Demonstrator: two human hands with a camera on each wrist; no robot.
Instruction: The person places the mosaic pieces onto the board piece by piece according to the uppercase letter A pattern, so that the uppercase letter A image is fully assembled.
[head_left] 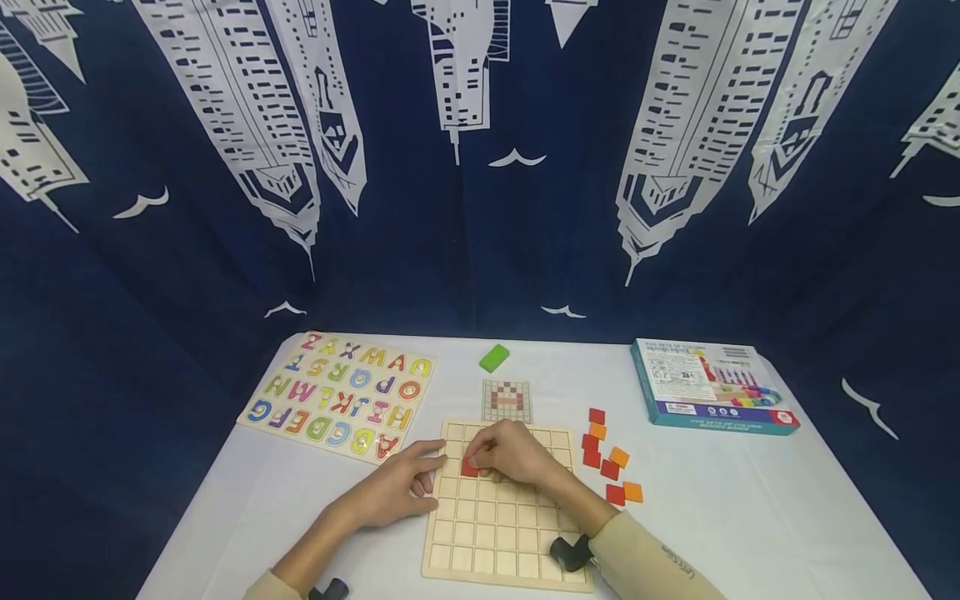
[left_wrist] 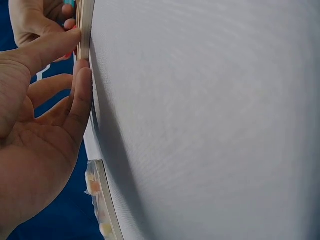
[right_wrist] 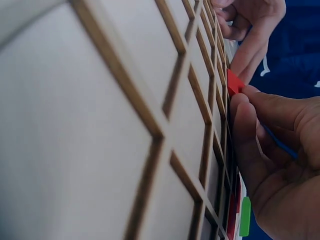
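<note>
At the near end of the wooden board (head_left: 473,575), the little squares have nothing in them. The left hand (head_left: 386,492) is open, with its thumb and fingertips touching the board's left side. The right hand (head_left: 513,454) pinches one red tile (head_left: 469,467) at a square near the far left part of the board; I can't tell if it sits all the way in. The right hand hides some squares, so a tile could be under there, but I see no others set in. It looks like the job has only just begun. Just right of the board, five loose red tiles (head_left: 615,495) and three orange tiles (head_left: 633,492) lie on the counter (head_left: 735,517), so those are probably left to do. Past the board is a small picture card (head_left: 507,402), maybe the pattern to copy, and farthest back lies a green block (head_left: 494,358).
</note>
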